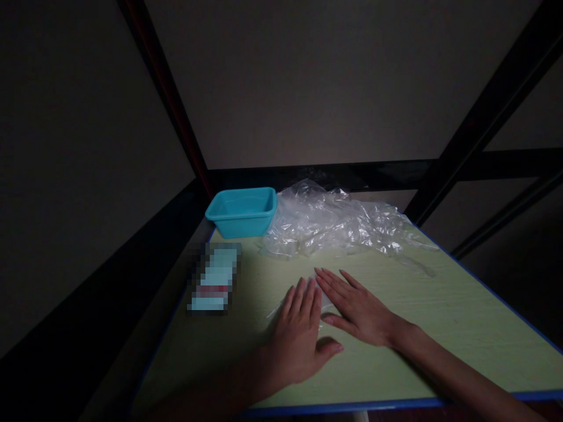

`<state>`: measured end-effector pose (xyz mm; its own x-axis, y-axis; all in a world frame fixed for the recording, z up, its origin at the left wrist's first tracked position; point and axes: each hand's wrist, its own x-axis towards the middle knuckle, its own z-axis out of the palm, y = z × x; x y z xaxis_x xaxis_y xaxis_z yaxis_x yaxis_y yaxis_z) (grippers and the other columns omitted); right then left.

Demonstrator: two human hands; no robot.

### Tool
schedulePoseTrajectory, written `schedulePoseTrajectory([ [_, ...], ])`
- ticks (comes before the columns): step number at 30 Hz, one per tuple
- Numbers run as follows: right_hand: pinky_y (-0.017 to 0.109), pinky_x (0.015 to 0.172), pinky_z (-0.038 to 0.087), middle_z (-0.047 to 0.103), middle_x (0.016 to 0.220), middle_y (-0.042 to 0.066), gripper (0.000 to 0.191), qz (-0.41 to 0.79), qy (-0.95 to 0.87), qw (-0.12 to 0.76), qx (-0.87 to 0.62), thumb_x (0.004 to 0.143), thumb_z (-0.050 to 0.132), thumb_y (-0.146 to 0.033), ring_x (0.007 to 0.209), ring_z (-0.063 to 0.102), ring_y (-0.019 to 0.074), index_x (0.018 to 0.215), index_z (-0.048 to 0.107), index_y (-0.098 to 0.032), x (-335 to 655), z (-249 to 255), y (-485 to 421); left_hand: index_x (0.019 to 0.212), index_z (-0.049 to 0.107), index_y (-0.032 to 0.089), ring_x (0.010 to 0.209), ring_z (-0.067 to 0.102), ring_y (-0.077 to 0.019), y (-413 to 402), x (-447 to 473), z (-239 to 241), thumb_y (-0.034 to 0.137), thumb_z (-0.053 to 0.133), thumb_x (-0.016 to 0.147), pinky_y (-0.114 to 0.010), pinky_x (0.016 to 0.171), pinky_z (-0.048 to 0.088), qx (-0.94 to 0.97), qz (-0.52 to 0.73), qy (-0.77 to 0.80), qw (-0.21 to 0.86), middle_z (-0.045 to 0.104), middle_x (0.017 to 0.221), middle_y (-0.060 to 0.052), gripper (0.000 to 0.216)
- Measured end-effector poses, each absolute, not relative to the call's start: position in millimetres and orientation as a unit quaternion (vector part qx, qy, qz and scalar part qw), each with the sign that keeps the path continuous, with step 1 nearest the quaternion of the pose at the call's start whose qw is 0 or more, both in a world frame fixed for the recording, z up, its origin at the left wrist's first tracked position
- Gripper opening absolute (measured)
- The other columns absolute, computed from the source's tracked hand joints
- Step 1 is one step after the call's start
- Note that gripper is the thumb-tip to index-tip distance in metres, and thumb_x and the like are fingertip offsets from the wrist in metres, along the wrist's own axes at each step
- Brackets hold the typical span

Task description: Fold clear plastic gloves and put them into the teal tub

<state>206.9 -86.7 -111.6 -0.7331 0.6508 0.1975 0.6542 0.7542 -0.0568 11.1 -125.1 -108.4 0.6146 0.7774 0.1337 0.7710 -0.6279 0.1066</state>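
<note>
Both of my hands lie flat near the middle of the table [440, 328]. My left hand [299, 334] rests palm down with its fingers stretched forward and the thumb out to the right. Just right of it, my right hand [354, 305] also lies palm down, fingers pointing forward and left, close to the left fingertips. Under and between them shows a thin, pale see-through piece [325, 303], perhaps plastic film; most of it is hidden by the hands. Neither hand grips anything.
A turquoise plastic basin [244, 225] stands at the far left corner. Beside it, a heap of crumpled clear plastic bags [334, 220] spreads along the back edge. A blurred-out flat item [215, 278] lies at the left edge. Dark-framed walls enclose the back and left.
</note>
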Motion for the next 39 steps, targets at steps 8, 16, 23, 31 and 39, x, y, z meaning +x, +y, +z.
schedulePoseTrajectory([
  [8,0.051,0.105,0.031,0.028,0.145,0.018,0.072,-0.023,-0.932,0.096,-0.348,0.092,0.032,-0.051,0.134,0.027,0.0274,0.146,0.001,-0.014,206,-109,-87,0.142,0.025,0.007,0.139,0.012,-0.031,-134,-2,-109,0.063,0.035,0.085,-0.046,0.111,0.022,0.896,0.086,0.436,0.019,0.017,0.15,-0.015,0.08],
  [16,0.05,0.106,0.03,0.027,0.146,0.016,0.075,-0.021,-0.93,0.115,-0.347,0.091,0.034,-0.052,0.134,0.029,0.0276,0.146,-0.003,-0.016,207,-112,-86,0.14,0.03,0.008,0.138,0.018,-0.0327,-143,-10,-107,0.061,0.042,0.084,-0.048,0.108,0.027,0.889,0.074,0.452,0.022,0.024,0.149,-0.016,0.078],
  [23,0.05,0.107,0.027,0.027,0.147,0.016,0.072,-0.008,-0.929,0.106,-0.355,0.092,0.033,-0.052,0.135,0.027,0.0267,0.146,0.002,-0.016,207,-112,-86,0.14,0.029,0.008,0.137,0.02,-0.0336,-153,-20,-106,0.056,0.048,0.084,-0.049,0.106,0.03,0.886,0.069,0.458,0.017,0.024,0.148,-0.016,0.077],
  [31,0.052,0.107,0.026,0.025,0.146,0.018,0.07,0.014,-0.926,0.073,-0.369,0.092,0.029,-0.054,0.136,0.023,0.0271,0.144,0.02,-0.009,204,-104,-87,0.142,0.025,0.012,0.137,0.021,-0.0316,-161,-28,-108,0.049,0.053,0.083,-0.05,0.107,0.03,0.879,0.071,0.471,0.017,0.023,0.149,-0.013,0.075],
  [39,0.051,0.108,0.027,0.026,0.146,0.019,0.068,0.013,-0.924,0.066,-0.377,0.092,0.029,-0.053,0.135,0.025,0.0271,0.142,0.026,-0.007,202,-102,-88,0.142,0.025,0.016,0.138,0.02,-0.0311,-156,-37,-102,0.046,0.052,0.085,-0.057,0.107,0.026,0.89,0.055,0.451,0.033,0.026,0.149,-0.011,0.07],
])
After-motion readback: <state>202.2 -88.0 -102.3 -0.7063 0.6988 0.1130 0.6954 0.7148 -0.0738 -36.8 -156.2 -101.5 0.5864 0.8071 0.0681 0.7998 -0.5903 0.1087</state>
